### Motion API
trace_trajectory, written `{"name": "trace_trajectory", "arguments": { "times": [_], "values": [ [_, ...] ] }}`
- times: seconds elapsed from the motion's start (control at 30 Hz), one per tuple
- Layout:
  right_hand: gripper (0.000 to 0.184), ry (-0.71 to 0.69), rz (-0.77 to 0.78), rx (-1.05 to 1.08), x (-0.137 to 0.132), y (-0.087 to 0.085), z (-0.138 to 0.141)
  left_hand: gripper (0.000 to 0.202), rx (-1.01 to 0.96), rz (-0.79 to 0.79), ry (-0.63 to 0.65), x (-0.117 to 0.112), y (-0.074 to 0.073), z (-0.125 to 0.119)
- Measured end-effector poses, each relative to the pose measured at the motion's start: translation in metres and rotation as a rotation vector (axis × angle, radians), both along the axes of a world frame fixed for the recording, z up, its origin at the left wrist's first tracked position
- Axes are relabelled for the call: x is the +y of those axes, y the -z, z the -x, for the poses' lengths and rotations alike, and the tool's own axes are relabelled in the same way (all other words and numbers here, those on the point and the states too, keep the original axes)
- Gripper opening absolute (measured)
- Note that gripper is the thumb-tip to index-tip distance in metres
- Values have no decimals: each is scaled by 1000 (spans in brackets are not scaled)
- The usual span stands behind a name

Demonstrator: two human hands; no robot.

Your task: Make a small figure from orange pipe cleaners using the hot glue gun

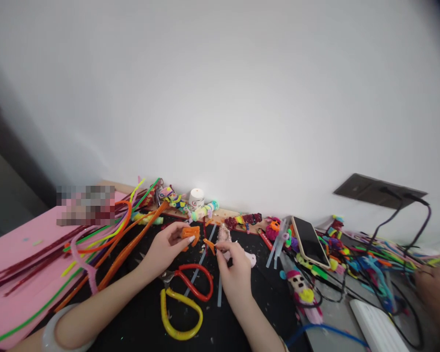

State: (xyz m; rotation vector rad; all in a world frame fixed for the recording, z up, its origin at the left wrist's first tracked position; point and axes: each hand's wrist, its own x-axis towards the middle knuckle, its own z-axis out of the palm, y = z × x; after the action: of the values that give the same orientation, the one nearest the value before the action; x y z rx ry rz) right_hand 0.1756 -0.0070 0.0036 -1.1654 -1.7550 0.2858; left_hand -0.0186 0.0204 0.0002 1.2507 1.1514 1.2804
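Observation:
My left hand (166, 248) pinches a bundled orange pipe-cleaner piece (191, 233) between thumb and fingers, above the black mat (139, 318). Just to its right, my right hand (237, 269) has thumb and fingertips closed on a small orange pipe-cleaner strip (209, 243). A slight gap shows between the two orange pieces. Below the hands lie scissors (182, 335) with one red and one yellow handle, their blades partly covered by my left forearm. A pale pink fuzzy piece (250, 259) shows behind my right hand.
Long pipe cleaners (121, 256) spread across the pink surface (12, 313) at left. Finished fuzzy figures (298, 283) and a phone (310, 242) lie at right, near cables and a white power strip (377, 325). Another person's hand (434, 283) is at far right. A white roll (196, 198) stands by the wall.

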Motion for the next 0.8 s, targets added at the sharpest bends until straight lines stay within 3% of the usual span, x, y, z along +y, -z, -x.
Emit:
{"name": "trace_trajectory", "arguments": {
  "times": [0.27, 0.53, 0.8],
  "values": [
    [19, -67, -42, 88, -2, 1, 8, 24, 129, -55, 163, -6, 2, -3],
    [23, -116, -17, 104, -6, -4, 9, 22, 168, -48, 214, -12, -3, -9],
    [32, -152, -185, -24, -4, -4, 3, 21, 86, 0, 245, -11, -4, -8]
  ]
}}
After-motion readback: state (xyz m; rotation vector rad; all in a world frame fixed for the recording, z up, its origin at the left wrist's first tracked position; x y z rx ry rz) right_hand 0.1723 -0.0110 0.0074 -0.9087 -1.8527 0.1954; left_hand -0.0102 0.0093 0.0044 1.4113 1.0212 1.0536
